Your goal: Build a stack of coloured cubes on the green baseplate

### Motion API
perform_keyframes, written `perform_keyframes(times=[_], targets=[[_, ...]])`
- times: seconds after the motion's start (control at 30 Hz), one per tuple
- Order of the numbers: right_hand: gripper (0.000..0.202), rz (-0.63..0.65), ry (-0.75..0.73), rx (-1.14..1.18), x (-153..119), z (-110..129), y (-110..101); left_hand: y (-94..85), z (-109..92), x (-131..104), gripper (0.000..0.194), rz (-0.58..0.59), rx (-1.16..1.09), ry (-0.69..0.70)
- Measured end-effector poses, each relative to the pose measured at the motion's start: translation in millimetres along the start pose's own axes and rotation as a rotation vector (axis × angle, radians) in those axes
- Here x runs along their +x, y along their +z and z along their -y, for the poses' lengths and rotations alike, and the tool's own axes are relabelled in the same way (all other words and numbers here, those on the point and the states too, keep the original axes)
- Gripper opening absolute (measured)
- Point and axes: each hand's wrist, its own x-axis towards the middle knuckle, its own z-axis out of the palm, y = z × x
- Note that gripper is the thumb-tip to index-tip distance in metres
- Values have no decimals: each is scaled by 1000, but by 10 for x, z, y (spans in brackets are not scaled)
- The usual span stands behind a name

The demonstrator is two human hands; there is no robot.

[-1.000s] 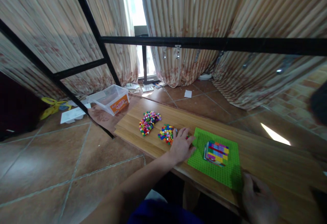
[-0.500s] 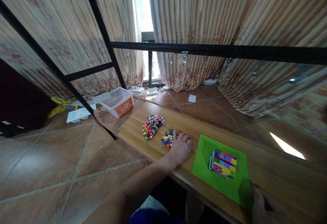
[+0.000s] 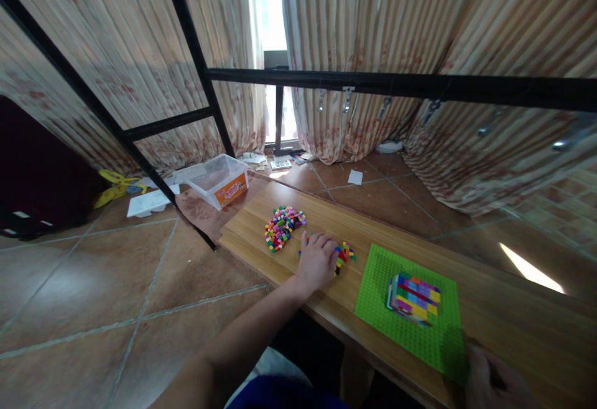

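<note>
My left hand (image 3: 318, 260) reaches over a small pile of colourful toy bricks (image 3: 344, 253). Its fingers are spread and bent slightly down onto the pile, hiding part of it. On a green baseplate (image 3: 375, 284) to the right sits a block built from many-coloured bricks (image 3: 415, 297). At the near right corner of the baseplate rests my right hand (image 3: 494, 378), dim and partly bent. Whether its fingers grip the plate's edge is too dark to tell. A larger heap of loose bricks (image 3: 281, 229) lies left of my left hand.
The narrow wooden table (image 3: 252, 222) carries all of this. Beyond its left end stands a clear plastic bin (image 3: 205, 179) with an orange label. A black metal frame (image 3: 326, 78) runs across in front of the curtains. Papers (image 3: 281, 164) lie on the tiled floor.
My left hand has shifted left across the small pile, uncovering bricks on its right side and spreading them toward the baseplate. My right hand stays beside the baseplate. The view has turned slightly.
</note>
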Motion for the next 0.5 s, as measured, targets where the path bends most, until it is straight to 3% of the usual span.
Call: perform_keyframes(times=[0.13, 0.23, 0.5], targets=[[51, 6, 16, 1, -4, -20, 21, -70, 303, -11, 27, -86, -48, -161], [53, 55, 30, -12, -17, 0, 8, -88, 474, 50, 30, -76, -81, -172], [55, 86, 79, -24, -35, 62, -33, -95, 434, 291, 25, 112, 43, -110]])
